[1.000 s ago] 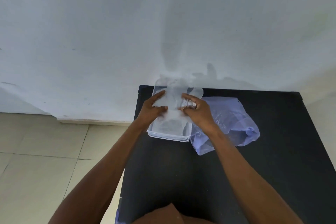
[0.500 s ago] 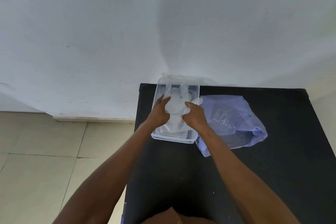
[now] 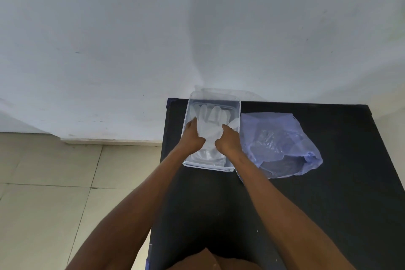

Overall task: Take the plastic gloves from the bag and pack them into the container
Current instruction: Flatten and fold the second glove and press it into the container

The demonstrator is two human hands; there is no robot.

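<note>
A clear plastic container (image 3: 237, 116) stands at the back left of the black table (image 3: 328, 215). A translucent plastic glove (image 3: 210, 124) lies spread inside it, fingers pointing to the wall. My left hand (image 3: 192, 138) presses on the glove's left side and my right hand (image 3: 228, 141) pinches its right side. A pale blue plastic bag (image 3: 278, 142) lies crumpled just right of the container, with more clear plastic showing through it.
A white wall rises directly behind the table. Tiled floor (image 3: 43, 193) lies to the left, beyond the table's left edge. Something clear, perhaps the container's lid (image 3: 249, 93), leans against the wall behind the container.
Both hands have lowered the glove from above the container down into it, and the glove now lies flatter with its fingers spread.
</note>
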